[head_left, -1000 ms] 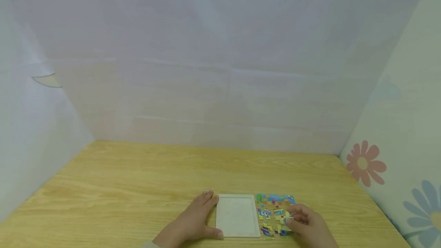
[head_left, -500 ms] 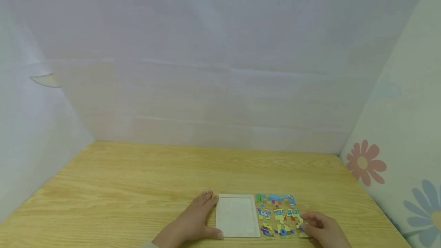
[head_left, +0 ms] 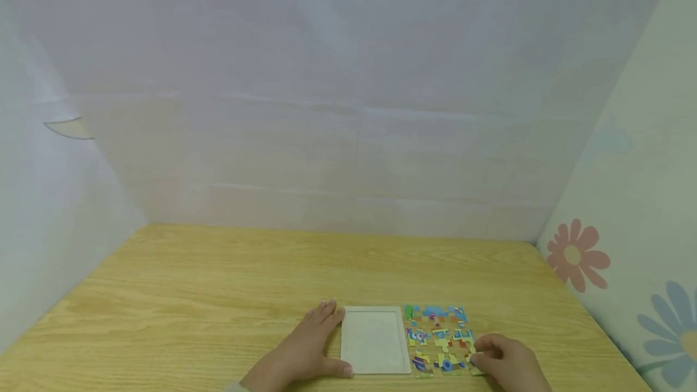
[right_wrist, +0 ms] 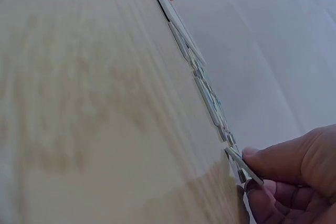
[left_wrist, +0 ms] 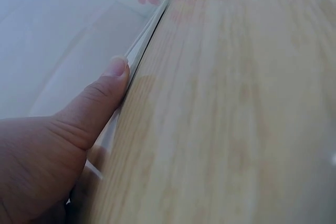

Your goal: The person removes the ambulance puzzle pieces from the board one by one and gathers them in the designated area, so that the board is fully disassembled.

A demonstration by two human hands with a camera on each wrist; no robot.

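Note:
My left hand [head_left: 305, 346] rests against the left side of a pale, shallow puzzle tray [head_left: 374, 343], thumb by its near corner and fingertips by the far one. In the left wrist view the straight thumb [left_wrist: 100, 100] touches the tray's edge. To the tray's right lie colourful jigsaw pieces [head_left: 441, 334] in loose rows, small gaps between them. My right hand [head_left: 506, 359] pinches a jigsaw piece [right_wrist: 244, 166] between thumb and fingers at the near right corner of these rows. That piece is tilted in the right wrist view, one edge low by the table; its picture is mostly hidden.
The wooden table [head_left: 234, 283] extends left and behind the tray. Pale cloth walls [head_left: 348, 156] enclose it at the back and both sides. Printed flowers [head_left: 577, 256] mark the right wall.
My right hand has moved right and slightly nearer, from over the middle row to the near right corner, uncovering the right-hand pieces. Lately it shifted a little left. My left hand stays put.

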